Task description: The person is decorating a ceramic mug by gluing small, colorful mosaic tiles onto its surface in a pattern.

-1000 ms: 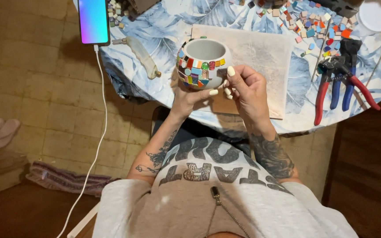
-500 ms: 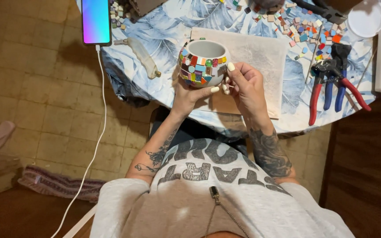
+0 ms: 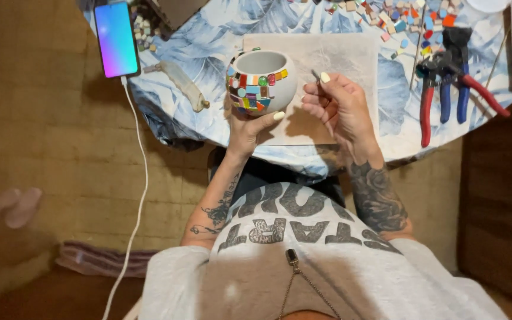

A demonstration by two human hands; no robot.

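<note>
My left hand (image 3: 247, 127) cups the round grey bowl (image 3: 262, 80) from below, mouth upward, its glossy coloured tiles (image 3: 255, 89) banding the side facing me. Just right of it, my right hand (image 3: 339, 106) pinches a thin metal tool (image 3: 316, 75), perhaps tweezers, tip aimed at the bowl. Beyond lie a pale board (image 3: 339, 50), loose tiles (image 3: 407, 18) and red-handled nippers (image 3: 440, 77).

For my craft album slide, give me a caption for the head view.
Left hand cradles a mosaic-tiled bowl; right hand pinches a thin tool beside it.
</note>
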